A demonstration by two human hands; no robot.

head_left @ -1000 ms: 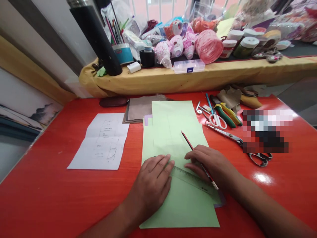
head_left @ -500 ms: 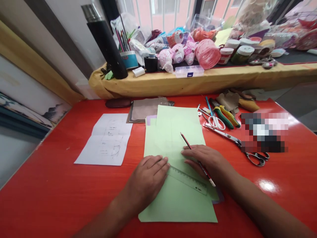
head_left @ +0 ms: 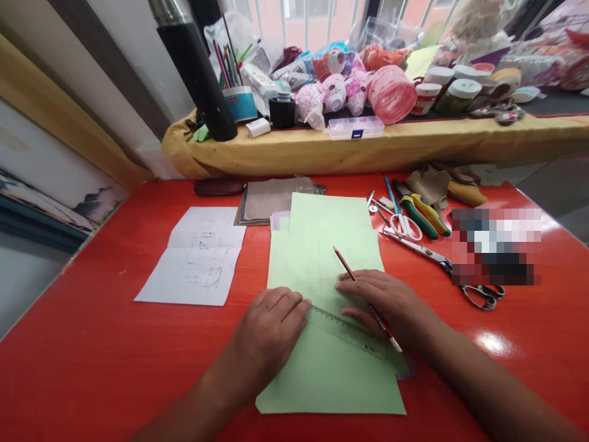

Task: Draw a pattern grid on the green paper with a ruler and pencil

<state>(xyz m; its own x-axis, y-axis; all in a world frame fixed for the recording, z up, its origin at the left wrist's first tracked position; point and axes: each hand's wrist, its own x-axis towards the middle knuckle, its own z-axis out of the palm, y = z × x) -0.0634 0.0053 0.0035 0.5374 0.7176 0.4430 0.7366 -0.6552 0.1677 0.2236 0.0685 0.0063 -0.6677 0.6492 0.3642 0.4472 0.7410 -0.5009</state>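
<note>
Green sheets of paper [head_left: 332, 390] lie stacked in front of me on the red table. On them a clear ruler [head_left: 347, 331] rests slantwise, its right end lower than its left. My left hand [head_left: 275, 325] is closed at the ruler's left end, fingers bent and its fingertips hidden. My right hand [head_left: 384, 301] rests palm down on the paper's right side. A red and black pencil [head_left: 344, 263] is tucked between its fingers, its point toward the far left and its eraser end near me.
Left lies a creased white sheet with drawings [head_left: 191, 261]. Large scissors [head_left: 426, 253], white-handled scissors [head_left: 405, 227] and green-yellow pliers [head_left: 426, 216] lie to the right. Behind, a sill holds a black flask [head_left: 197, 80], jars [head_left: 460, 95] and a clear box [head_left: 354, 127].
My left fingers have bent more over the ruler's end, and the ruler has shifted slightly. The right hand keeps the pencil in nearly the same place. The camera view has moved a little.
</note>
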